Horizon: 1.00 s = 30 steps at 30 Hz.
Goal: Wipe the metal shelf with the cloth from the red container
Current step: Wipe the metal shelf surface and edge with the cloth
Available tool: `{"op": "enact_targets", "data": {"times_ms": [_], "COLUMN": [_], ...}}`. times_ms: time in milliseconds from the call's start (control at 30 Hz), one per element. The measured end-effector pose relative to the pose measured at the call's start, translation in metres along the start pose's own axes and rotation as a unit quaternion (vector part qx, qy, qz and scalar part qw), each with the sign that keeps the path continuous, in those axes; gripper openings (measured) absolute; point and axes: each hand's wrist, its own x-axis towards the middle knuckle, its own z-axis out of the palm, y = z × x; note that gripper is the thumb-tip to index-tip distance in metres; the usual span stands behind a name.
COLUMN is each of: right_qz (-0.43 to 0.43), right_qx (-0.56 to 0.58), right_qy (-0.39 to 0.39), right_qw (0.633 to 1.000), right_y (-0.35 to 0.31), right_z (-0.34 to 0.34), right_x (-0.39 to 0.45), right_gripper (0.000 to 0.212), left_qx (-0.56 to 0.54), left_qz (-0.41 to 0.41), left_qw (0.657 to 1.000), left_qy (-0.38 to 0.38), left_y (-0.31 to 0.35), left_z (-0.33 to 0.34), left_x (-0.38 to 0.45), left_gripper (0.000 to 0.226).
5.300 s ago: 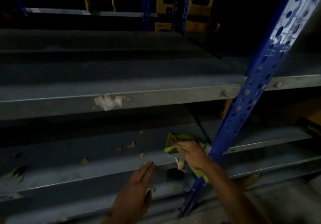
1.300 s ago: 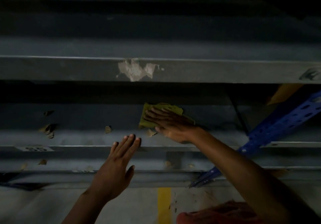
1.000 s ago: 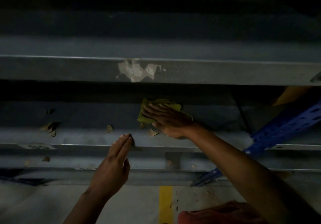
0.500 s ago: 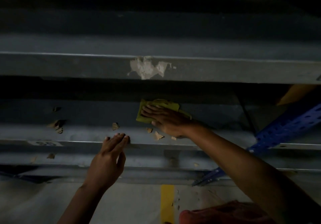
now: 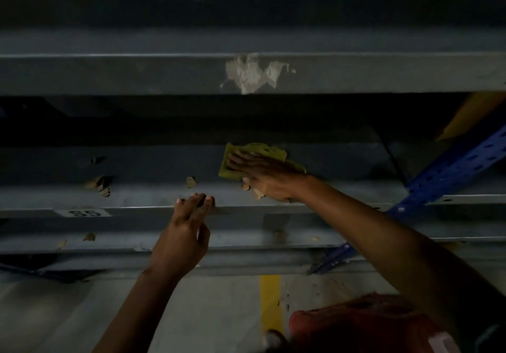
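Observation:
A yellow-green cloth (image 5: 228, 168) lies flat on the grey metal shelf (image 5: 142, 166) in the middle of the view. My right hand (image 5: 264, 174) presses on the cloth with straight fingers pointing left. My left hand (image 5: 186, 237) reaches up from below, and its fingertips rest on the shelf's front edge, left of the cloth. Small brown scraps (image 5: 190, 182) lie on the shelf beside and under my right hand. The red container (image 5: 364, 325) is at the bottom right, partly cut off by the frame.
An upper shelf beam (image 5: 109, 74) with torn tape residue (image 5: 253, 74) overhangs the shelf. A blue perforated upright (image 5: 449, 172) crosses at the right. More scraps (image 5: 100, 184) lie at the shelf's left, above a label reading S5 (image 5: 82, 213). Below is grey floor with a yellow line (image 5: 270, 303).
My right hand has slid the cloth a little along the shelf, pushing scraps toward the front edge. My left hand has moved from hovering to resting its fingertips on the edge.

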Motion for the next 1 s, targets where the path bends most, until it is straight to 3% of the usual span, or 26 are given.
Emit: {"op": "enact_targets", "data": {"times_ms": [267, 467, 533, 700, 833, 1000], "right_qz": [0.08, -0.005, 0.005, 0.086, 0.077, -0.018], "right_qx": [0.011, 0.04, 0.057, -0.022, -0.005, 0.086], "right_qy": [0.031, -0.035, -0.024, 0.039, 0.024, -0.017], "right_qw": [0.996, 0.999, 0.998, 0.995, 0.997, 0.996], "right_y": [0.003, -0.009, 0.001, 0.013, -0.009, -0.034], "right_z": [-0.013, -0.001, -0.002, -0.016, -0.014, -0.002], "right_x": [0.011, -0.01, -0.018, -0.004, 0.008, -0.015], "right_gripper": [0.052, 0.048, 0.049, 0.051, 0.052, 0.048], "left_qx": [-0.007, -0.013, -0.03, 0.0, 0.016, -0.003], "left_qz": [0.02, 0.032, 0.033, -0.073, -0.075, -0.055], "left_qw": [1.0, 0.999, 0.999, 0.994, 0.993, 0.994], "left_qy": [-0.003, 0.009, 0.025, 0.082, 0.091, 0.094], "left_y": [-0.007, -0.005, -0.005, -0.03, -0.05, -0.056], "left_z": [0.0, -0.004, -0.014, -0.034, -0.033, -0.038], "left_x": [0.0, -0.002, -0.002, -0.006, -0.008, -0.005], "left_gripper": [0.065, 0.055, 0.05, 0.051, 0.039, 0.033]}}
